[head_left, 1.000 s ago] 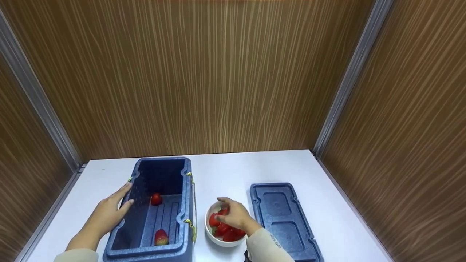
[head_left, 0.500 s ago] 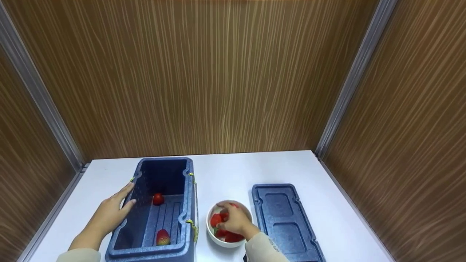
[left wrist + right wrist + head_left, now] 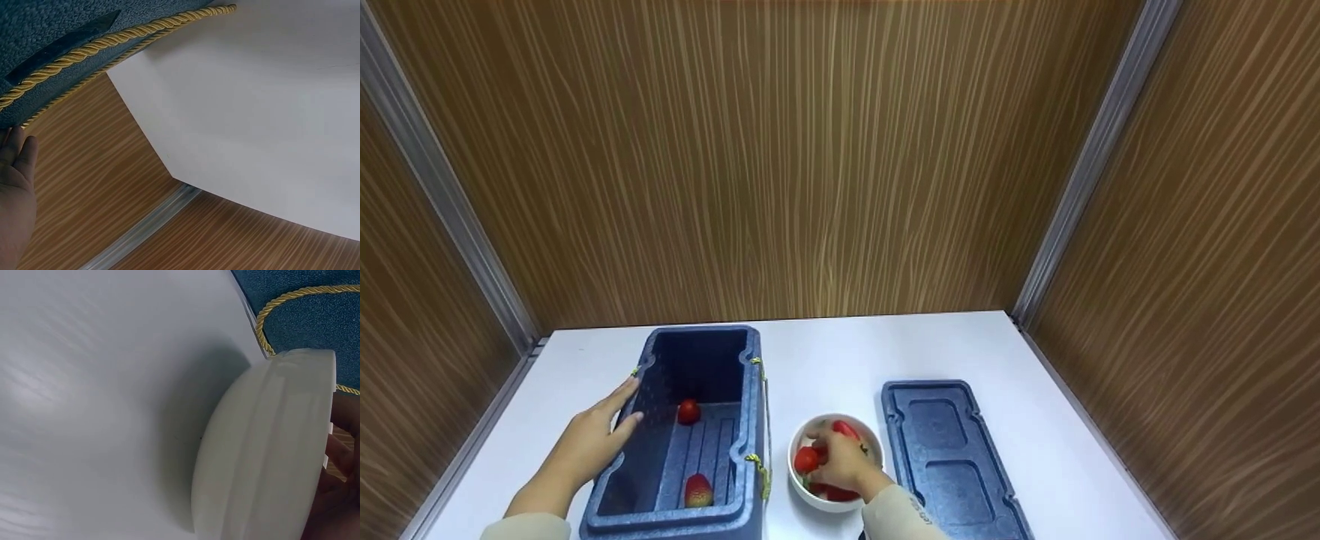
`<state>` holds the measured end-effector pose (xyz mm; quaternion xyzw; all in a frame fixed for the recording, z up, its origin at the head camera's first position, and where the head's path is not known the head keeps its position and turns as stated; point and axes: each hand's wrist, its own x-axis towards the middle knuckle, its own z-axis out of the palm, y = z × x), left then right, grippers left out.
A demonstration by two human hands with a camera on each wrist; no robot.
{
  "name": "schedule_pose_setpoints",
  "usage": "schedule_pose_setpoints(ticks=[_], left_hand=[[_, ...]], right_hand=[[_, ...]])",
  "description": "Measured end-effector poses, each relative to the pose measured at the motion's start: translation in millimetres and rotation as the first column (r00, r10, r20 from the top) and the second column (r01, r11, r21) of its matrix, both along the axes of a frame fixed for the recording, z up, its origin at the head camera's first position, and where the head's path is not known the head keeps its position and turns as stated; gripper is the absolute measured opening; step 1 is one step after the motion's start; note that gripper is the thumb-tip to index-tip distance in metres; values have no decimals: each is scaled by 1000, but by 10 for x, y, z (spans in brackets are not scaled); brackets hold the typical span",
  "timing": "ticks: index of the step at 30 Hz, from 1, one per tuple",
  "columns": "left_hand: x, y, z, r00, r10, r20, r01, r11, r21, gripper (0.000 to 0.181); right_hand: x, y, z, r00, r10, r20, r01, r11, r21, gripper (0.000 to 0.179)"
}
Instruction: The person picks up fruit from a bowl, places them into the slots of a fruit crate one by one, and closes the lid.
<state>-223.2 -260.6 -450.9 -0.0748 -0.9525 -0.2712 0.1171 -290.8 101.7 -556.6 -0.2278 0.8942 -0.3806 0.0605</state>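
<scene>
Several red fruits (image 3: 806, 460) in the bowl (image 3: 829, 506) right of the box (image 3: 750, 420) have been brought within grasp by the lowered right hand (image 3: 841, 459), its grip unclear; the left hand (image 3: 585, 446), straight-fingered, is laid against the box.

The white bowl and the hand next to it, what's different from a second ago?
The right hand has gone down from above the white bowl to in among the red fruit; whether it grips any is hard to see. More of the far fruit in the bowl shows now. The left hand still rests at the blue box's rim; the strawberry inside and the blue lid stayed put.
</scene>
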Motion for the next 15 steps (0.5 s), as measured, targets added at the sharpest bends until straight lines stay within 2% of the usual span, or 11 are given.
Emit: schedule_pose_setpoints(ticks=[8,15], left_hand=[[4,-4,5,1000,2,-13,-2,1000,7,53],[9,8,7,1000,-1,-10,1,1000,9,53]], right_hand=[[-8,-15,-25,999,7,-36,-6,1000,19,60],[-3,-39,-67,997,40,-64,-39,999,14,48]])
